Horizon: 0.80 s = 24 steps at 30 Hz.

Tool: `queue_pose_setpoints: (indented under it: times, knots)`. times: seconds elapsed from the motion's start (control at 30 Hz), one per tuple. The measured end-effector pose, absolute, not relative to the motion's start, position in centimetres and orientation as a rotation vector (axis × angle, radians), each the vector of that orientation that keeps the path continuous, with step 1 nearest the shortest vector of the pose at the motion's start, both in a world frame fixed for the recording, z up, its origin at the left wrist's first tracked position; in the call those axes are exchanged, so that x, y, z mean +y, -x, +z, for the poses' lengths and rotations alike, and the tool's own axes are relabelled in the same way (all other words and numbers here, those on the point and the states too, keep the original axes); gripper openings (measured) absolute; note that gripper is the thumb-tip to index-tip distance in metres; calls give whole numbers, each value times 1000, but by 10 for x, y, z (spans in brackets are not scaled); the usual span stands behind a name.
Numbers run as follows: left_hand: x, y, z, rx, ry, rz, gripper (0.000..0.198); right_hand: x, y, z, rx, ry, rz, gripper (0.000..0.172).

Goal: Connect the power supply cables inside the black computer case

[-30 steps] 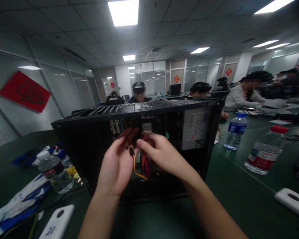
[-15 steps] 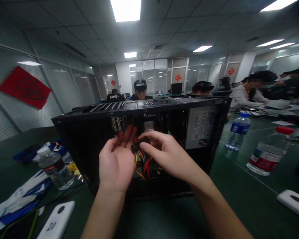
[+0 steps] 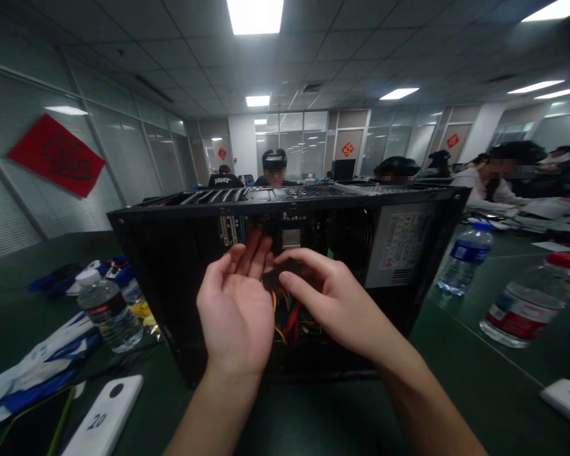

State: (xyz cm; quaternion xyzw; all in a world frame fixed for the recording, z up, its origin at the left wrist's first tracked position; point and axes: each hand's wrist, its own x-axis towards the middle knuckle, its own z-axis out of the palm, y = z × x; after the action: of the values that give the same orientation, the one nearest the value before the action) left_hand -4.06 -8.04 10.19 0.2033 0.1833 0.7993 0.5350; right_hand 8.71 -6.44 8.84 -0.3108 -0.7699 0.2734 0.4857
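Note:
A black computer case (image 3: 294, 204) stands open-sided on the green table, its interior facing me. My right hand (image 3: 332, 294) pinches a black power cable connector (image 3: 275, 277) between thumb and fingers. Red, yellow and black wires (image 3: 291, 316) hang down from that connector inside the case. Palm up, my left hand (image 3: 242, 304) lies just left of the connector, its fingers spread and reaching into the case. Whether its fingertips touch anything inside I cannot tell. Behind the hands are memory slots (image 3: 230, 229) and a silver square part (image 3: 291, 239). The power supply (image 3: 396, 247) sits at the upper right.
To the left stand a white-capped water bottle (image 3: 109, 313), gloves (image 3: 38, 373), a phone (image 3: 33, 418) and a white device marked 20 (image 3: 105, 418). On the right are a blue-capped bottle (image 3: 466, 259) and a red-capped bottle (image 3: 527, 304). Other people sit beyond the case.
The whole view has shifted, so the case and both hands appear slightly farther right. My right hand keeps its pinch on the connector; the left stays palm up, closer beside it.

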Motion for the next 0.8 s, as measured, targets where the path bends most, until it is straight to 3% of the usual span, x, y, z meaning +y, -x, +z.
queue_pose_setpoints:
  times: [0.2, 0.4, 0.8]
  knots:
    - [-81, 31, 98, 465, -469, 1872, 15, -65, -94, 91, -1925, 723, 731, 22]
    - [-96, 15, 93, 399, -769, 1934, 27, -59, -99, 87, -1885, 705, 792, 26]
    - [-96, 9, 91, 335, -876, 1927, 32, -62, -98, 83, -1925, 752, 601, 52]
